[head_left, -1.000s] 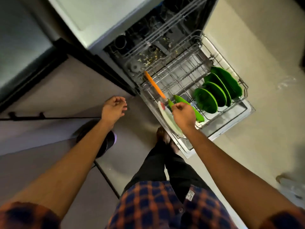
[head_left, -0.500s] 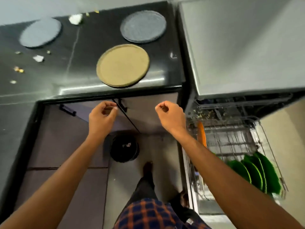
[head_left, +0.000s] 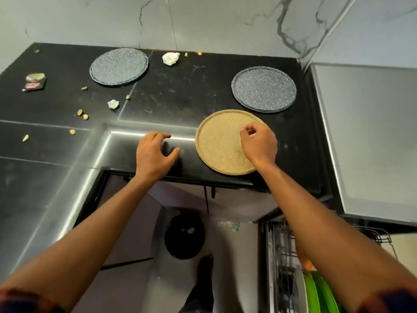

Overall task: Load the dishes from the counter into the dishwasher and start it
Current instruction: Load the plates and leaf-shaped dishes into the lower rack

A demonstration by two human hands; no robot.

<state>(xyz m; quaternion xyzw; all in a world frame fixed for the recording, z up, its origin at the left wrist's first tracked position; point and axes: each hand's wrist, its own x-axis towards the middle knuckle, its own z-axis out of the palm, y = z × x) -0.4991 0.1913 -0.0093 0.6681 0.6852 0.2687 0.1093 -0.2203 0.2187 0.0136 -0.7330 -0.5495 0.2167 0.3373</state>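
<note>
Head view looks down on a black counter (head_left: 180, 91) that fills the upper half of the frame, with the open dishwasher rack (head_left: 282, 267) just showing at the lower right. Some loading is already done, I'd say: green plates (head_left: 316, 292) and a white plate (head_left: 299, 288) stand on edge in the rack.

Three dishes are left on the counter. A tan plate (head_left: 221, 143) lies flat near the front edge at centre right, one grey speckled plate (head_left: 264, 89) sits just behind it, and another grey speckled plate (head_left: 119, 66) is at the upper left. So the job looks partway through, with the starting of the machine not yet done.

The right hand (head_left: 259, 145) is over the tan plate's right side, fingers curled in and thumb close to the forefinger, with nothing visible in them. Whether it touches the plate I cannot tell. The left hand (head_left: 153, 154) is spread and relaxed at the counter's front edge, just left of the tan plate, holding nothing.

A crumpled tissue (head_left: 170, 58) and scattered shell scraps (head_left: 82, 114) litter the counter, and a dark bin (head_left: 184, 236) stands on the floor below.
</note>
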